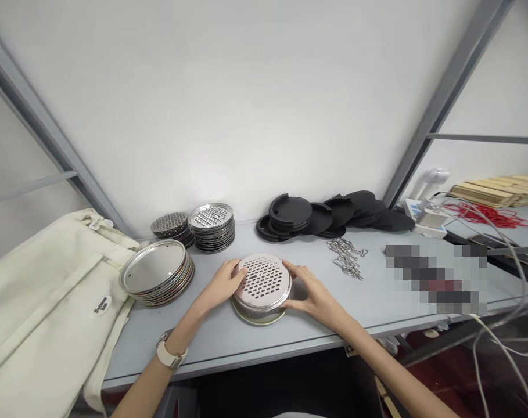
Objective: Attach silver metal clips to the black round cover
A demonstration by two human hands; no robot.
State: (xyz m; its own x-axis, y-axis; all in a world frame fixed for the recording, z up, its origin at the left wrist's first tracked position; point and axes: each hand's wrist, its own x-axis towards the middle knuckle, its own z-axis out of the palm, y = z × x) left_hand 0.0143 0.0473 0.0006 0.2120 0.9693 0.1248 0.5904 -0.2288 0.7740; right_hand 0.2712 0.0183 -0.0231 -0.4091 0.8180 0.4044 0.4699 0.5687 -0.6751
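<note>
A round metal grater disc with rows of oblong holes sits on top of a round metal container near the table's front edge. My left hand curls around the left side of the disc, its thumb lying on the upper face. Around the right rim is my right hand, thumb at the front and fingers toward the back. Behind my left hand are a stack of grater discs and a second, darker stack. Plain shallow metal lids are piled to the left.
Black round plastic discs lie overlapped along the wall. Small metal carabiner clips are heaped before them. A cream bag leans at the left edge. At right are white cables, red cords and wooden strips.
</note>
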